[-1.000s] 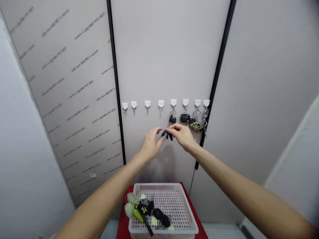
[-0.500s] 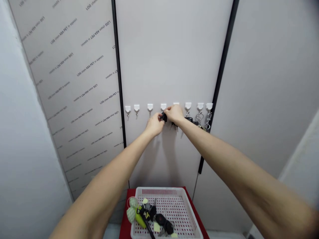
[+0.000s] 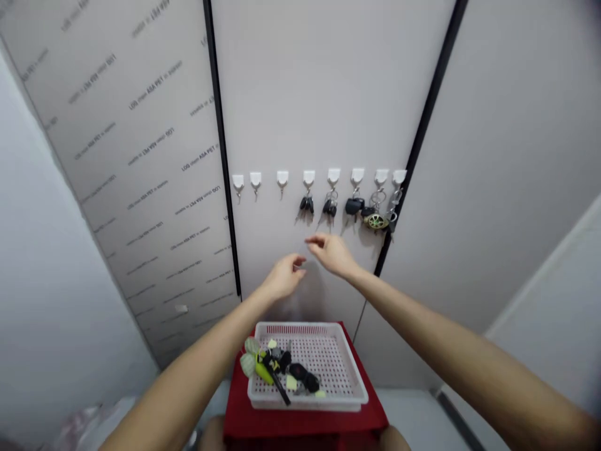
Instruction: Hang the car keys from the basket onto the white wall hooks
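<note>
A row of several white adhesive wall hooks (image 3: 319, 178) runs across the pale wall panel (image 3: 310, 106). A black car key bunch (image 3: 307, 204) hangs on the fourth hook from the left. To its right hang a black key fob (image 3: 330, 207), a larger black car key (image 3: 354, 205) and a keyring with a green-and-gold wheel charm (image 3: 375, 220). Below them, my left hand (image 3: 284, 279) and my right hand (image 3: 331, 255) are in the air, holding nothing and touching nothing. The three leftmost hooks carry no keys.
A white plastic basket (image 3: 305, 329) stands on a red-covered table (image 3: 305, 426) below my hands, holding a tangled pile of keys and tags (image 3: 277, 366). A panel with printed lettering (image 3: 131, 169) forms the left side, and black strips edge the middle panel.
The black key bunch has left my hands and now hangs on the fourth hook. Both hands have let go and dropped away below the hooks, fingers apart.
</note>
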`<state>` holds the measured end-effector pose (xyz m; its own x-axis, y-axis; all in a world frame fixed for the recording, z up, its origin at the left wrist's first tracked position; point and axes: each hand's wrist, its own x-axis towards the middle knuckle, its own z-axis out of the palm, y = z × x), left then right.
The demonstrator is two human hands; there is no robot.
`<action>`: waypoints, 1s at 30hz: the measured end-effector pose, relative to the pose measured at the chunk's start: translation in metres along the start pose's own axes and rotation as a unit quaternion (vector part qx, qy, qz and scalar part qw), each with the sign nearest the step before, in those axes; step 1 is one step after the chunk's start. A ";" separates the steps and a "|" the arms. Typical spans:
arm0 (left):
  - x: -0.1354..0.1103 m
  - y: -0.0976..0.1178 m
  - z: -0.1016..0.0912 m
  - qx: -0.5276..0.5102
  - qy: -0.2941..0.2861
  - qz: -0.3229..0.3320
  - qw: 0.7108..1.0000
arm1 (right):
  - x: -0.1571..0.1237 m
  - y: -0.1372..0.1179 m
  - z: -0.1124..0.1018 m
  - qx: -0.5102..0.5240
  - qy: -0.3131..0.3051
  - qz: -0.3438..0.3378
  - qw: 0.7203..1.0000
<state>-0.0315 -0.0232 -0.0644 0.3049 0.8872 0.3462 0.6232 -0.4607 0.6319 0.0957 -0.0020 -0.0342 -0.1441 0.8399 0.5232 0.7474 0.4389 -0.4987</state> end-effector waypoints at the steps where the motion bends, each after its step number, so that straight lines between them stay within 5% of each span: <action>1: -0.013 -0.009 0.009 0.022 -0.030 0.002 0.999 | -0.020 0.008 0.014 0.004 -0.067 0.000 0.998; 5: -0.059 -0.041 0.040 0.122 -0.125 -0.007 0.985 | -0.098 0.038 0.069 -0.015 -0.250 0.020 0.968; 11: -0.091 -0.063 0.063 0.139 -0.190 -0.006 0.972 | -0.154 0.050 0.108 -0.113 -0.320 0.018 0.941; 16: -0.096 -0.067 0.067 0.127 -0.194 -0.011 0.973 | -0.153 0.052 0.109 -0.119 -0.326 0.073 0.935; 20: -0.096 -0.068 0.069 0.060 -0.157 -0.051 0.984 | -0.142 0.057 0.102 0.050 -0.259 0.151 0.953; 25: -0.085 -0.062 0.076 -0.207 -0.110 -0.080 0.969 | -0.121 0.048 0.088 0.338 -0.225 0.225 0.886; 30: -0.072 -0.052 0.074 -0.372 -0.058 -0.178 0.909 | -0.107 0.034 0.071 0.427 -0.190 0.216 0.857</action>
<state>-0.0324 -0.0618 -0.1739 0.2811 0.9595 -0.0197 0.0501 0.0058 0.9987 0.0904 -0.0541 -0.1559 -0.2955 0.9551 -0.0202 0.0611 -0.0022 -0.9981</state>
